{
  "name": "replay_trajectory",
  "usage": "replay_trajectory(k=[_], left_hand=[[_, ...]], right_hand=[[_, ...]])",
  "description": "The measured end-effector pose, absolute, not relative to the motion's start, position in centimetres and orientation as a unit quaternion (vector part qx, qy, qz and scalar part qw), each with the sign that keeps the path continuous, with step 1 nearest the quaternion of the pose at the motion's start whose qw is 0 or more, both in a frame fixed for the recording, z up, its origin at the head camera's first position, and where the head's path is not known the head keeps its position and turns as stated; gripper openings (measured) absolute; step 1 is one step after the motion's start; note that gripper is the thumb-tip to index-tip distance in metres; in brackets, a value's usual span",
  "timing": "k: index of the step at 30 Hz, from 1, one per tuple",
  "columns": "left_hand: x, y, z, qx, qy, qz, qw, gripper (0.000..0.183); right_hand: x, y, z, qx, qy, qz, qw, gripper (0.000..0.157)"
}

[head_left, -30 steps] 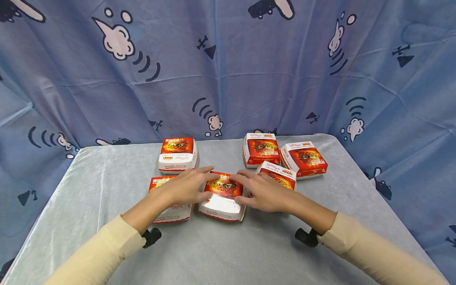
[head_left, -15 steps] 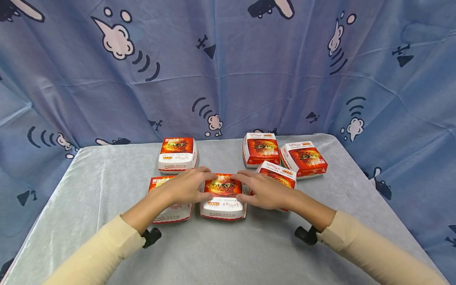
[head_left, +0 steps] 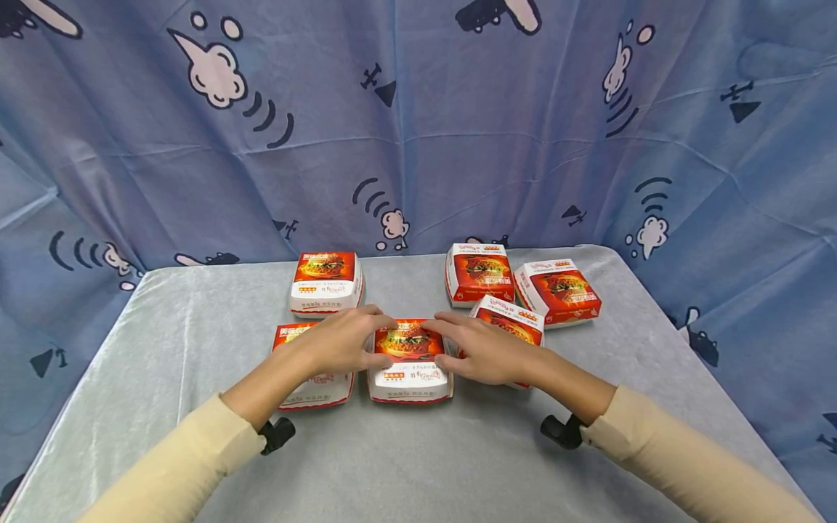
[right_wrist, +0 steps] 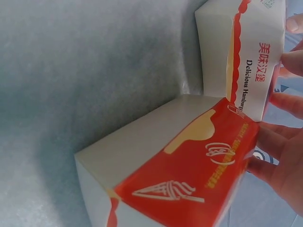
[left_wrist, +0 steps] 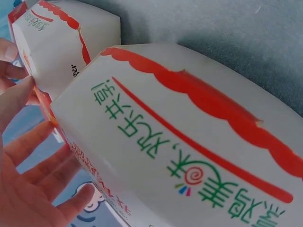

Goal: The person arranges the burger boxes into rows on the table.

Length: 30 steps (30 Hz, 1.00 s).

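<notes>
Touching the middle box (head_left: pixel 410 372) at side edges, fingers (head_left: pixel 379 322), (head_left: pixel 440 326) apart, roomy cloth (head_left: pixel 408 461) in front

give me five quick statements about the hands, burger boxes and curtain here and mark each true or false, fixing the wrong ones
1. Fingers of both the left hand and the right hand are at the middle box. True.
2. The middle box is stacked on another box. False: it stands on the grey cloth.
3. The back left box stands behind the front left box. True.
4. The right hand covers part of the back left box. False: it covers part of the near right box.
5. The curtain is plain red. False: it is blue with printed drawings.
</notes>
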<state>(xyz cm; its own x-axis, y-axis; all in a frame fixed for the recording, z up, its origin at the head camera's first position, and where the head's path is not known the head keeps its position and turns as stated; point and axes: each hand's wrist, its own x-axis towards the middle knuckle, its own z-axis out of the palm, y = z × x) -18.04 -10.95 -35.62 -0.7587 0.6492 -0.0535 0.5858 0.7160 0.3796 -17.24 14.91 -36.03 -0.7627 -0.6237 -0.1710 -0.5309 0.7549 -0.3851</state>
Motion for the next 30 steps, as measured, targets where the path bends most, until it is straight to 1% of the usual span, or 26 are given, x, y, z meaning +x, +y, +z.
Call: replay_trajectory(k=[21, 28, 30], left_hand=[[-18.0, -11.0, -35.3, 0.331, 0.924, 0.168, 0.096, 0.053], [-18.6, -10.8, -34.6, 0.31, 0.93, 0.177, 0.088, 0.049], [-18.8, -10.8, -34.4, 0.304, 0.93, 0.188, 0.086, 0.047]], right_hand=[[-17.5, 15.1, -35.8, -0.316, 0.921, -0.166, 0.156, 0.059], [-18.4, 15.8, -34.7, -0.296, 0.926, -0.191, 0.134, 0.057], [-18.9, 16.4, -34.2, -0.283, 0.929, -0.203, 0.127, 0.059]])
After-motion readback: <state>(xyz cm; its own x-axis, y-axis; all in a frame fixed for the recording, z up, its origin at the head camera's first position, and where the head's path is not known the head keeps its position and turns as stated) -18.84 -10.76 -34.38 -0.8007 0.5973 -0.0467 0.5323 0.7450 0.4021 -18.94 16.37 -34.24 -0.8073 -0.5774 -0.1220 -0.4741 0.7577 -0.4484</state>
